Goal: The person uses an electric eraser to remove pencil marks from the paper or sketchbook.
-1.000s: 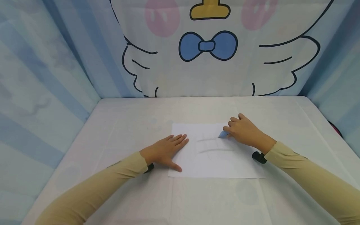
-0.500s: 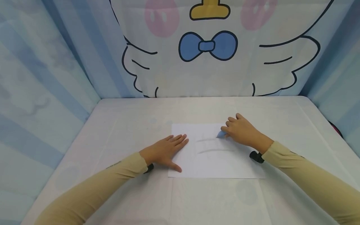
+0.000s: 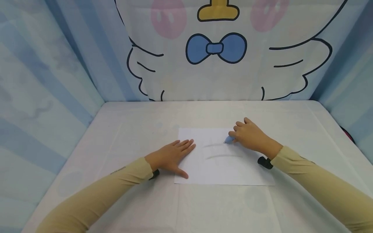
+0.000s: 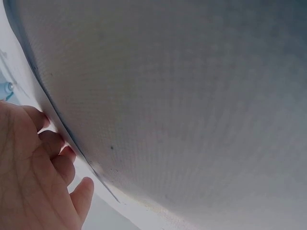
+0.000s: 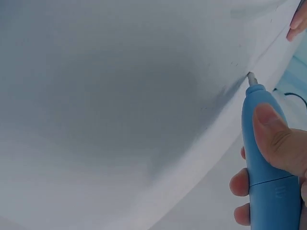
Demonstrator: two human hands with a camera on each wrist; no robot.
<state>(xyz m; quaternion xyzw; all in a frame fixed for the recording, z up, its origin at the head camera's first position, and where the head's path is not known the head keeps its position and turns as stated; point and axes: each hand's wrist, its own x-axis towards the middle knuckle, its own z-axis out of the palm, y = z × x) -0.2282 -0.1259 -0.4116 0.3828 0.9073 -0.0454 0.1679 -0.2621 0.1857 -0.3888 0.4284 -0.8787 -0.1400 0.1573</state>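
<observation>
A white sheet of paper [image 3: 221, 174] lies on the table, with two faint grey smudged strokes across its middle. My left hand [image 3: 172, 157] rests on the sheet's left edge, fingers spread and thumb apart. In my right hand [image 3: 253, 136] is a blue electric eraser [image 5: 271, 143], gripped with the thumb along its body and the fingers curled round behind. Its short pale tip, dark at the very end, meets the paper at the right end of the upper stroke. Small dark specks dot the sheet around the tip. The left wrist view shows the left fingers [image 4: 56, 143] at the paper's edge.
A pale patterned cloth covers the table [image 3: 140, 119]. Behind it hangs a curtain with a cartoon print and a blue bow tie [image 3: 214, 48]; blue-striped curtains [image 3: 38, 106] close off both sides. A dark wrist camera [image 3: 265, 162] sits under the right cuff.
The right hand has shifted slightly left with the electric eraser, its tip moving a little along the upper stroke. The left hand and the paper have stayed in place.
</observation>
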